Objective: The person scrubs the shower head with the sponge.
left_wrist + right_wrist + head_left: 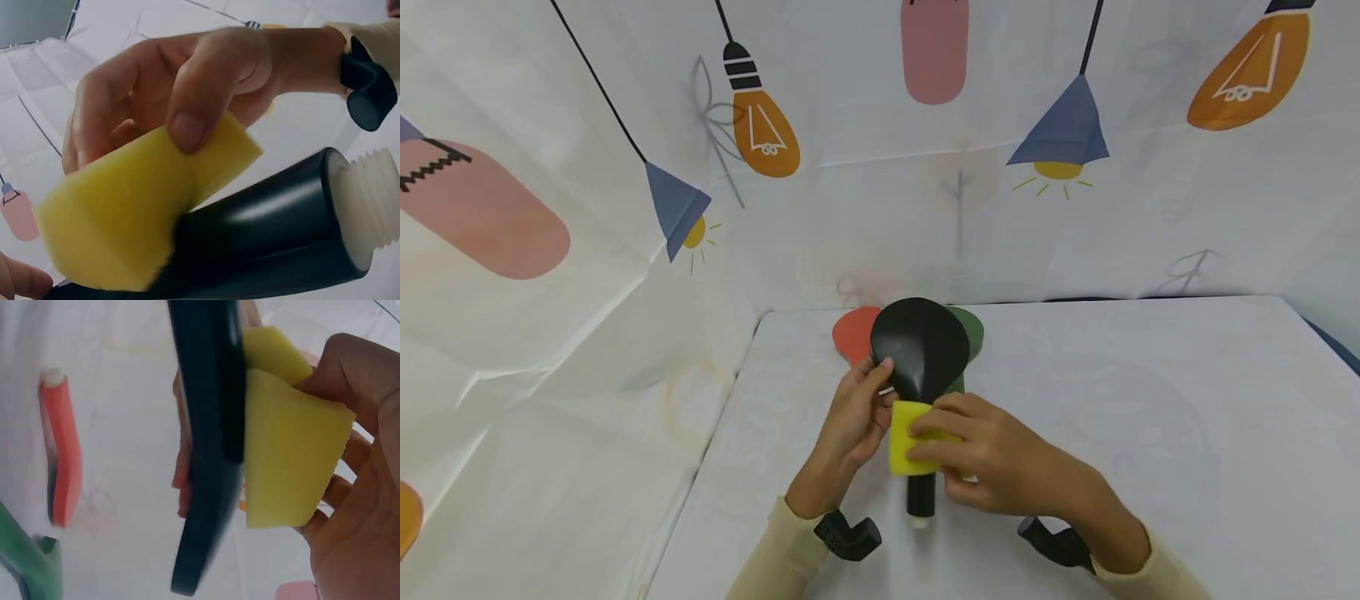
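Note:
A black handheld shower head is held above the white table, its handle pointing toward me. My left hand pinches its neck from the left, with the thumb on the front. The right hand grips a yellow sponge and presses it against the handle. In the left wrist view the sponge bends over the handle, whose white threaded end is bare. The right wrist view shows the sponge touching the handle's side, with the fingers curled behind it.
Behind the black one lie a red shower head and a green shower head. The white table meets a patterned cloth backdrop at the back and left. Each wrist wears a black device, such as the left one.

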A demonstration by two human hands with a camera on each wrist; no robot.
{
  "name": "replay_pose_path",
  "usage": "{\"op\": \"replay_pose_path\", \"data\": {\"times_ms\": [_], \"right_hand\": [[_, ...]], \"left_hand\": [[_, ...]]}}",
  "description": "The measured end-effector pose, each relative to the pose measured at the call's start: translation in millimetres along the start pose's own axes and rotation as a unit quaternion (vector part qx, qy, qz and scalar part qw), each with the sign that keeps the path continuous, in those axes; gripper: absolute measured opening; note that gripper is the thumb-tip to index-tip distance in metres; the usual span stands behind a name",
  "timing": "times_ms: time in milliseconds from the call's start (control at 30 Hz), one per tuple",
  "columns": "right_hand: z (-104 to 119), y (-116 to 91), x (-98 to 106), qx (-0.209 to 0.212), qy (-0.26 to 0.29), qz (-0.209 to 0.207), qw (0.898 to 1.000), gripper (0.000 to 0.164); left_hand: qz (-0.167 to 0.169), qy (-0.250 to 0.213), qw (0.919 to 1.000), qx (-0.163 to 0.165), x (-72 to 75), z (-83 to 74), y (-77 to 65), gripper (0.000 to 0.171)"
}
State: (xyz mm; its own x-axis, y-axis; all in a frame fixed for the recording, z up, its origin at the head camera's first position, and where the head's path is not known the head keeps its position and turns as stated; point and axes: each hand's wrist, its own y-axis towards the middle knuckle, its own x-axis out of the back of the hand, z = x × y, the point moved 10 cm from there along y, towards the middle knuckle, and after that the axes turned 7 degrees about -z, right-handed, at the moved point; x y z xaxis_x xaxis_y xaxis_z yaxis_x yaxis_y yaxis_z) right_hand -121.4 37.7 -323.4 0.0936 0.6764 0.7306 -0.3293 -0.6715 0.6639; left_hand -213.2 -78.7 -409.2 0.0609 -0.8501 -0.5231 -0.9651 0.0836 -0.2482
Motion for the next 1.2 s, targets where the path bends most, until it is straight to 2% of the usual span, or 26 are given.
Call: {"op": "replay_pose_path", "data": {"times_ms": [233,400,467,567,667,700,767,900,967,1033,1133,1200], "right_hand": [[20.4,2.0,-8.4,0.035,-0.003,0.040,0.999,0.032],[31.3,-2.7,-15.5,0.054,0.044,0.090,0.994,0.031],[35.3,-7.0,-20.0,0.056,0.082,0.134,0.986,0.029],[41.5,-15.0,-23.7,0.052,0.161,0.203,0.964,0.033],[46.9,-20.5,-17.4,0.059,0.220,0.232,0.946,0.041],[47.6,-21.1,-13.4,0.062,0.234,0.228,0.943,0.043],[47.6,-19.7,-2.1,0.081,0.231,0.199,0.949,0.045],[33.0,-13.6,18.6,0.069,0.179,0.113,0.975,0.051],[21.5,-9.8,24.5,0.046,0.133,0.069,0.988,0.052],[10.3,-6.5,26.7,0.023,0.087,0.031,0.995,0.051],[-3.0,-3.6,21.7,-0.003,0.031,0.001,1.000,0.046],[-7.1,-2.5,17.0,-0.002,0.004,-0.013,1.000,0.043]], "left_hand": [[0.015,0.014,0.9997,-0.016,-1.2,-3.0,-0.2,0.042],[0.022,0.009,0.9994,-0.026,-1.0,-3.7,1.0,0.045],[0.023,0.006,0.9993,-0.028,-0.6,-3.5,1.3,0.046],[0.027,0.009,0.9991,-0.030,-0.8,-4.2,1.9,0.045],[0.030,0.013,0.9990,-0.032,-1.5,-5.4,2.6,0.043],[0.031,0.015,0.9989,-0.033,-1.7,-5.8,2.9,0.042],[0.032,0.018,0.9988,-0.031,-2.3,-6.3,2.9,0.040],[0.037,0.030,0.9987,-0.019,-3.6,-3.7,2.7,0.035],[0.041,0.040,0.9983,-0.015,-4.4,-1.7,2.4,0.030],[0.046,0.047,0.9978,-0.014,-5.6,0.0,1.6,0.023],[0.051,0.054,0.9972,-0.014,-6.9,2.7,0.5,0.017],[0.050,0.052,0.9973,-0.013,-7.7,3.9,-0.3,0.016]]}}
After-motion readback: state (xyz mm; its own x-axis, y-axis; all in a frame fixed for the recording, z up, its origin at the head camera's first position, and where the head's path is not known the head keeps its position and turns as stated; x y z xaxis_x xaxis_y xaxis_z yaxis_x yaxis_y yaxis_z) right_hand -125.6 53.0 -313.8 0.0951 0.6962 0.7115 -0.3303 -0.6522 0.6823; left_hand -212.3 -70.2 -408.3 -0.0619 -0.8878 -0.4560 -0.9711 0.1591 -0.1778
